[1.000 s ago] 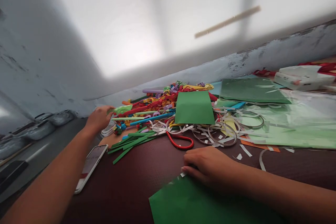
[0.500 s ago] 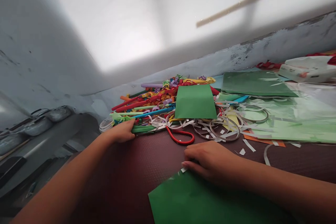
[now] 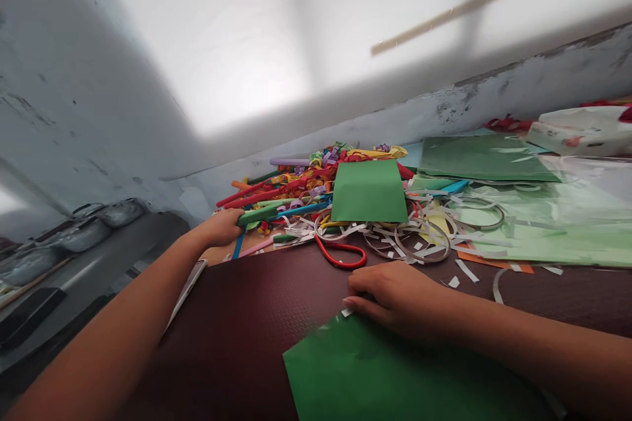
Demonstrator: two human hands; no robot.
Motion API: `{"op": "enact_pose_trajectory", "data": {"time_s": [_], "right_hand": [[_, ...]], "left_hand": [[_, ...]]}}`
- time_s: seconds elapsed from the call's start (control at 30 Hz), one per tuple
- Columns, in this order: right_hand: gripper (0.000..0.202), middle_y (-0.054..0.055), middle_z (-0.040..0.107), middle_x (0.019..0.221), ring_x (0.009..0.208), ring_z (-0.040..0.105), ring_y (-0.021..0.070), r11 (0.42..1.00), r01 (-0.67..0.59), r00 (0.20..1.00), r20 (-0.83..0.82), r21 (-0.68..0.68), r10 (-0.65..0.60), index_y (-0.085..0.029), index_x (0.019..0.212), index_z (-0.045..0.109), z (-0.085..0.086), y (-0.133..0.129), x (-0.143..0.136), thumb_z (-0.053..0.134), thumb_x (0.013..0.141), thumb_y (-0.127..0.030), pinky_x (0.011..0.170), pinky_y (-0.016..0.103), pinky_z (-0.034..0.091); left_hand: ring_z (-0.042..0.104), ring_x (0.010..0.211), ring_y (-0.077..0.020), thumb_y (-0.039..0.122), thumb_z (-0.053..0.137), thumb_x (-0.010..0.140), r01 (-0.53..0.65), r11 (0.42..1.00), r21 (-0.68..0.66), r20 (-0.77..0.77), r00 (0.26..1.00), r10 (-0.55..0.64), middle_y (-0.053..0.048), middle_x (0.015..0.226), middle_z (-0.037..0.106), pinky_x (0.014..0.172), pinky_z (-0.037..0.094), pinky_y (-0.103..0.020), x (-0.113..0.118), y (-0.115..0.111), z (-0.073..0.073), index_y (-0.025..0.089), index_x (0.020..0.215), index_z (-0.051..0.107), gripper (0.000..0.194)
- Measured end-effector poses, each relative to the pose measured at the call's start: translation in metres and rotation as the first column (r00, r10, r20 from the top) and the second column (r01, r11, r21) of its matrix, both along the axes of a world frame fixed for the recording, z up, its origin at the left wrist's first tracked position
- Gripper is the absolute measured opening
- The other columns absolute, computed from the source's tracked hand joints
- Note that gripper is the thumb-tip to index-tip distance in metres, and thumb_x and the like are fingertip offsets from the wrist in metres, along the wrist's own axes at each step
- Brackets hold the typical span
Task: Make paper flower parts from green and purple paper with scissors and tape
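Note:
My left hand [image 3: 224, 229] is closed around the near end of a green rolled paper tube [image 3: 259, 214], just above the left side of a pile of coloured tubes and curled paper strips [image 3: 301, 184]. At the front, my right hand [image 3: 382, 299] lies over the top edge of a large green paper sheet [image 3: 365, 368], fingers curled. A small white piece [image 3: 347, 312] shows at its thumb tip; the exact grip there is hidden. Red-handled scissors [image 3: 340, 256] lie between the hands, their blades partly among the scraps.
A smaller green paper piece [image 3: 370, 191] lies over the pile. To the right are tape rolls [image 3: 422, 243], white scraps [image 3: 467, 271], light green sheets [image 3: 538, 237] and a dark green stack [image 3: 488, 158]. A wall [image 3: 320, 128] runs behind. Wrapped bundles [image 3: 74, 237] sit at the left.
My left hand has moved slightly up and left, lifting the green tube from the pile's front edge. A blue strip and a pink stick now show beneath. My right hand stays on the green sheet.

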State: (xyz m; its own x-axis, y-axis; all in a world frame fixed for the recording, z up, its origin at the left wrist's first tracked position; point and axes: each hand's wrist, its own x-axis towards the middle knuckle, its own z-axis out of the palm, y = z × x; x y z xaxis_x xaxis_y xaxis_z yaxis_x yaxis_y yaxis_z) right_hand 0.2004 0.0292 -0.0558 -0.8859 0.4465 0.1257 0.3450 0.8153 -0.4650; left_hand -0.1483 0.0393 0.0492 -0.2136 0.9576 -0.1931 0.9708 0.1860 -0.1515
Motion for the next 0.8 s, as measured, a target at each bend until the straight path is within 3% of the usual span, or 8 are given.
{"op": "enact_pose_trajectory", "data": {"time_s": [0.1,0.27,0.43,0.57,0.7,0.8], "right_hand": [[0.026,0.004,0.072,0.088,0.079,0.064,0.0191,1.0,0.004,1.0,0.008,-0.003,-0.004,-0.02,0.087,0.065,0.0,0.0,0.0,0.049,0.101,-0.035,0.064,0.028,0.035],[0.025,0.005,0.072,0.089,0.08,0.064,0.0194,1.0,0.009,1.0,0.02,-0.003,-0.009,-0.02,0.088,0.066,0.001,0.0,0.0,0.049,0.101,-0.034,0.065,0.028,0.035],[0.025,0.005,0.073,0.09,0.082,0.065,0.02,0.999,0.025,0.999,0.026,-0.021,-0.024,-0.02,0.091,0.068,0.006,-0.001,0.001,0.051,0.101,-0.035,0.066,0.028,0.036],[0.026,0.005,0.073,0.091,0.083,0.066,0.0207,0.999,0.02,0.999,0.03,-0.032,-0.019,-0.019,0.091,0.068,0.009,-0.001,0.001,0.051,0.101,-0.036,0.066,0.028,0.035],[0.025,0.005,0.073,0.092,0.083,0.066,0.0203,0.999,0.011,0.999,0.033,-0.037,-0.01,-0.019,0.091,0.068,0.011,0.0,0.003,0.052,0.101,-0.036,0.066,0.028,0.035],[0.025,0.005,0.073,0.092,0.083,0.065,0.0195,0.999,0.006,1.0,0.03,-0.04,-0.004,-0.019,0.09,0.067,0.012,0.0,0.004,0.052,0.101,-0.035,0.066,0.028,0.035]], "left_hand": [[0.064,0.11,-0.0256,0.038,0.063,0.094,0.031,0.998,-0.047,0.036,0.999,-0.029,-0.009,0.129,0.062,0.091,0.056,-0.046,0.004,-0.004,-0.003,0.018,0.126,0.06,0.038],[0.065,0.108,-0.0241,0.037,0.063,0.095,0.038,0.987,-0.155,0.032,0.999,-0.034,-0.01,0.128,0.063,0.091,0.057,-0.046,0.014,-0.005,-0.022,0.018,0.126,0.06,0.038],[0.065,0.108,-0.0237,0.038,0.063,0.095,0.022,0.994,-0.109,0.001,1.0,-0.022,-0.009,0.127,0.063,0.09,0.057,-0.045,0.023,-0.002,-0.029,0.019,0.125,0.061,0.036],[0.065,0.109,-0.0237,0.037,0.063,0.095,-0.028,0.996,0.081,-0.043,0.999,0.032,-0.01,0.128,0.063,0.091,0.056,-0.045,0.027,0.002,-0.016,0.019,0.125,0.061,0.035],[0.063,0.114,-0.0261,0.04,0.063,0.094,-0.125,0.924,0.36,-0.07,0.985,0.16,-0.01,0.13,0.061,0.094,0.055,-0.047,0.031,-0.005,0.011,0.02,0.13,0.058,0.041],[0.066,0.106,-0.0245,0.041,0.058,0.096,-0.139,0.927,0.348,0.006,0.989,0.146,-0.009,0.121,0.066,0.093,0.054,-0.046,0.029,-0.026,0.013,0.017,0.131,0.056,0.042]]}}
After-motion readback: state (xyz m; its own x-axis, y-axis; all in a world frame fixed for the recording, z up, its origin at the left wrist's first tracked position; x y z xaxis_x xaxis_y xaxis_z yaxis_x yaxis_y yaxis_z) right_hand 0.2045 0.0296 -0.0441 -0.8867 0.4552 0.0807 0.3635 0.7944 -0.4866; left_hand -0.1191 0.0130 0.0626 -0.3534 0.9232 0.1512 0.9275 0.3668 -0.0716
